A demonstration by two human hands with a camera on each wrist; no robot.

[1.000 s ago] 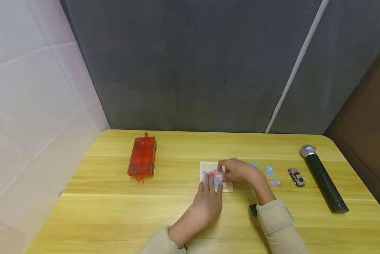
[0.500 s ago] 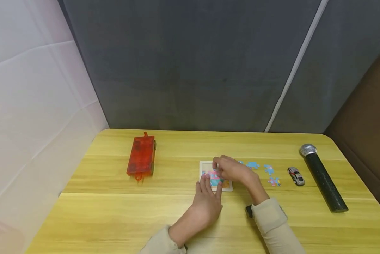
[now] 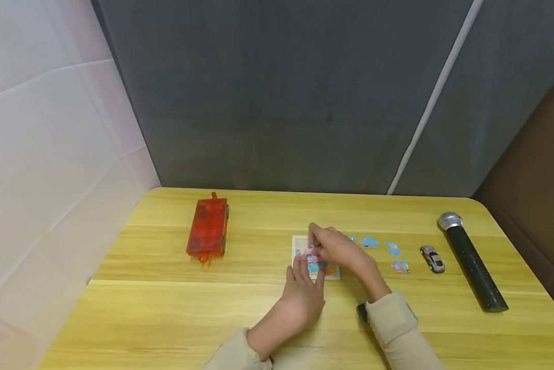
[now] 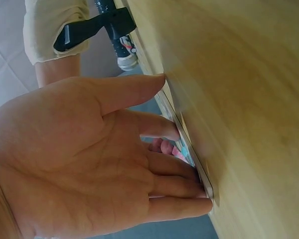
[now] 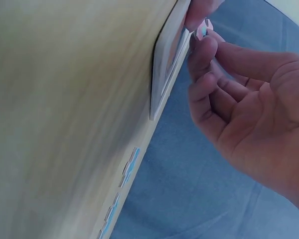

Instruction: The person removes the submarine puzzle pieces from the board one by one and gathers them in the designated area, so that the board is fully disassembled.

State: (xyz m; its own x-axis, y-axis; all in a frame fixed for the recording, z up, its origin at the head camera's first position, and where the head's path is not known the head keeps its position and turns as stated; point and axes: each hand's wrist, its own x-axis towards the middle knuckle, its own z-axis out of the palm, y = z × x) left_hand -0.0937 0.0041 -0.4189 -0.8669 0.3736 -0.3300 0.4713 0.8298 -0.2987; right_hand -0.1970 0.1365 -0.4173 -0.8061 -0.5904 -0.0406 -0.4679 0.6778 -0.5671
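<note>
Far left, the red toy cart [image 3: 207,226] sits well apart from the action. Next, the left hand [image 3: 302,300]: fingers straight, gripping nothing, tips resting on the near side of the puzzle tray [image 3: 301,243]. Good bracing, I'd say; light pressure should stop the tray sliding without popping laid pieces. Now the right hand [image 3: 339,249], over the tray, thumb and forefinger pinching a pinkish puzzle piece [image 5: 204,30]! Best to level it, match tab to gap, then press flat rather than force it; a tilted piece could jam. To the right lie loose pieces [image 3: 369,242], then the toy car [image 3: 431,258] and microphone [image 3: 472,267].
</note>
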